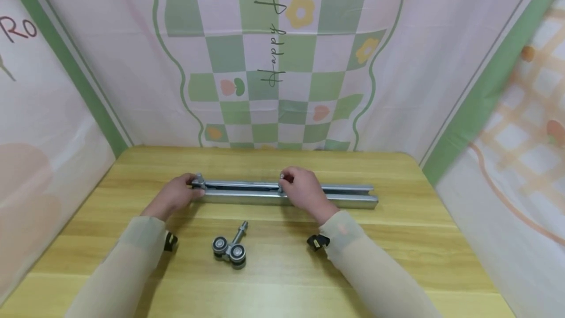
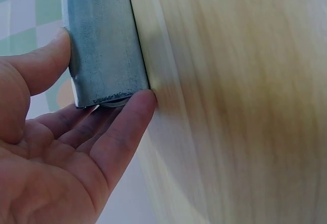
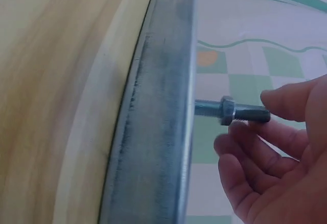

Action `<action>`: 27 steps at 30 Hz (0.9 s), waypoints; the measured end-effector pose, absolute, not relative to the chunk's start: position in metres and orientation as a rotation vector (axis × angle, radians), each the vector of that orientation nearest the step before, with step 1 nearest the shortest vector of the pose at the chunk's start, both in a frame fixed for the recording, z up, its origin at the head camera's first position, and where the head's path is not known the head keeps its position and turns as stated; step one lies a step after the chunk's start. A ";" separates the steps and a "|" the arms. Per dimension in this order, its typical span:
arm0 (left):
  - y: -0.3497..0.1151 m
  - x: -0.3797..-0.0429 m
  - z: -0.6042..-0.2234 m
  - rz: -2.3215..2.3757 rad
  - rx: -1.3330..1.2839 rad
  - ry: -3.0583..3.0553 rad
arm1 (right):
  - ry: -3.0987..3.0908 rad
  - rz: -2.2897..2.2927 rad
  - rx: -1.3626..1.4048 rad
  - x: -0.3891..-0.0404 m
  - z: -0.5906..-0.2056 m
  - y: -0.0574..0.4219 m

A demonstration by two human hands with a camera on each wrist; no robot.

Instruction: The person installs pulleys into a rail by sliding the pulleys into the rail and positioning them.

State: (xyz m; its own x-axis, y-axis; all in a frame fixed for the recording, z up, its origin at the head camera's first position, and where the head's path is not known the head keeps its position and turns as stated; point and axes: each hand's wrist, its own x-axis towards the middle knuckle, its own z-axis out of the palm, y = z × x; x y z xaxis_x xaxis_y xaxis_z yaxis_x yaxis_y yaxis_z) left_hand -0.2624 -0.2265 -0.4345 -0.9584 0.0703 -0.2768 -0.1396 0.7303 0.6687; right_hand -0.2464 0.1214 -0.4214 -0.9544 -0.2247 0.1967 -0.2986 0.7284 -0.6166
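A long slotted metal rail [image 1: 247,199] lies across the table, its slot facing up. At its left end my left hand [image 1: 176,193] holds the rail, the thumb on one edge and a finger at the opposite corner in the left wrist view. A small metal piece [image 1: 200,179] stands up at that end. My right hand [image 1: 304,191] pinches the upper end of a threaded bolt [image 3: 245,113] with a nut on it, which sticks up from the rail near its middle. Whatever carries the bolt inside the rail is hidden.
A roller trolley [image 1: 229,250] with several wheels and a threaded bolt lies on the wooden table [image 1: 273,288], between my forearms and nearer to me. Behind the table hangs a checked curtain [image 1: 265,53], with more cloth at both sides.
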 end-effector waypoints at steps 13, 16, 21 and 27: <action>-0.226 -0.262 -0.433 1.059 -0.048 2.648 | -2.645 0.829 0.675 -0.222 -0.407 0.114; -0.226 -0.262 -0.433 1.054 -0.057 2.650 | -2.552 0.776 0.805 -0.213 -0.406 0.108; -0.226 -0.262 -0.434 1.055 -0.063 2.652 | -2.497 0.700 0.963 -0.198 -0.410 0.095; -0.226 -0.262 -0.434 1.062 -0.074 2.641 | -2.775 0.781 0.929 -0.181 -0.415 0.080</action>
State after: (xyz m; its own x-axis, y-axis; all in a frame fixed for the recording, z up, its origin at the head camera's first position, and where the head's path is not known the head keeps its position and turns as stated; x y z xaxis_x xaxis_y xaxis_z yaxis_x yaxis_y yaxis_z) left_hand -0.2617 -0.2262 -0.4340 -0.9559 0.0610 -0.2874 -0.1549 0.7264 0.6696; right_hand -0.1808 0.0801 -0.4149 -0.8059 -0.5313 0.2612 -0.5895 0.6796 -0.4366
